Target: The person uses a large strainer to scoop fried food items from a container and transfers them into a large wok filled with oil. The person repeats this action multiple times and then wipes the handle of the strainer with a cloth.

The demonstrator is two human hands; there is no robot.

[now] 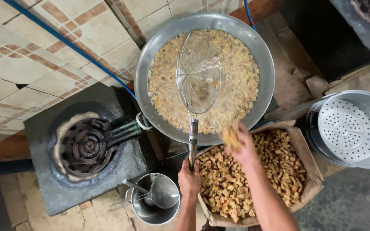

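Your left hand is closed tight around the handle of the wire skimmer, whose round mesh bowl rests over the middle of the big metal wok at twelve o'clock from you. The wok is full of small pale pieces frying in oil. Your right hand sits at the wok's near rim, about one o'clock from your left hand, fingers curled around a clump of fried cubes; motion blur hides how firmly they close. Just under that hand, at four o'clock from the wok, stands a cardboard box heaped with golden-brown fried cubes. At nine o'clock from your left hand sits an unlit gas ring burner in a dark stone block. At seven o'clock, just beside your left forearm, a steel pot holds a ladle. At three o'clock from the box stands a steel steamer pot with a perforated tray.
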